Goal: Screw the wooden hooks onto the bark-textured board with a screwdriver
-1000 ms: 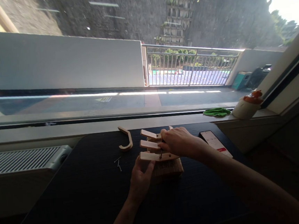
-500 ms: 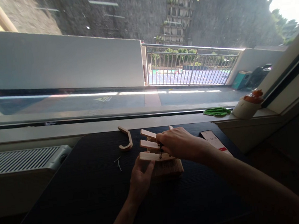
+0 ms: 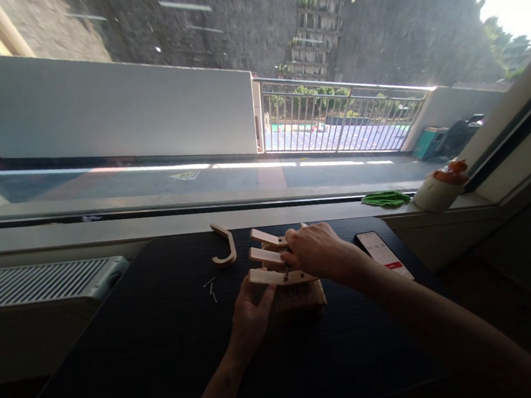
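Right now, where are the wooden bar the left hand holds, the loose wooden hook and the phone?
Held wooden bar (image 3: 268, 277): head view, on its pale face.
Loose wooden hook (image 3: 232, 245): head view, on its middle stretch.
Phone (image 3: 382, 254): head view, on its lit screen.

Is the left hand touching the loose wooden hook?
No, the left hand holds the nearest wooden piece, while the loose hook lies apart on the table.

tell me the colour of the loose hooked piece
Light tan; the hooked piece shows in the head view.
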The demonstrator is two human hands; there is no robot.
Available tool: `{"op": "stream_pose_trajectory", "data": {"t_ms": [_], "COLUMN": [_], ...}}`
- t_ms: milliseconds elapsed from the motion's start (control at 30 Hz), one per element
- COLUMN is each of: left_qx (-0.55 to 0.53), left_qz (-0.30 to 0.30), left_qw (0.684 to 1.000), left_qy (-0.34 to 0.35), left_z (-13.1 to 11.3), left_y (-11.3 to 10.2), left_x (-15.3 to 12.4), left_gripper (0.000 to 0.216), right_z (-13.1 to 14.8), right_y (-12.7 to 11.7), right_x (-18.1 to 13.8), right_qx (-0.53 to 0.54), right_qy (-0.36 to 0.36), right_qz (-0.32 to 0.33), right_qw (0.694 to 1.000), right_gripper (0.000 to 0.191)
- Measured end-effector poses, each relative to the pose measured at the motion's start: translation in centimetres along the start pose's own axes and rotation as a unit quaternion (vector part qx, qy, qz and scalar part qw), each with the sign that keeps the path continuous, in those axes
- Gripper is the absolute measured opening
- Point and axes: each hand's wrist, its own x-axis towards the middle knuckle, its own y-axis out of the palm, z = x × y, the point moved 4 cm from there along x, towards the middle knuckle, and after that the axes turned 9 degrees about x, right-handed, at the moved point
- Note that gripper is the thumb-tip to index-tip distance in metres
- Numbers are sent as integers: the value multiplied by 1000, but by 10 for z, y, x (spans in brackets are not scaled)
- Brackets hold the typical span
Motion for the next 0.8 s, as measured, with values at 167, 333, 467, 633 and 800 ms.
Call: {"op": "stream_pose_trajectory", "data": {"t_ms": [167, 333, 467, 633, 800], "left_qx": [-4, -1, 0, 2, 3], "left_qz": [1, 3, 4, 6, 9], "left_qw": [1000, 1000, 1000, 1000, 1000], "left_qy": [-3, -1, -3, -3, -14], "left_z": [-1, -1, 1, 1, -1], "left_y": [0, 0, 0, 0, 0], "left_x": [0, 0, 0, 1, 0], "left_gripper": [34, 33, 34, 34, 37], "right_z": [5, 9, 8, 3, -3], "right_y": [-10, -14, -11, -4, 2], "right_x": [-12, -15, -10, -3, -2], "right_qx": [25, 10, 6, 13, -1], "right_qy": [-71, -105, -103, -75, -9], "right_qz": [14, 37, 30, 10, 5], "right_qw": [997, 994, 994, 997, 1000], "right_gripper": [35, 17, 19, 29, 36]}}
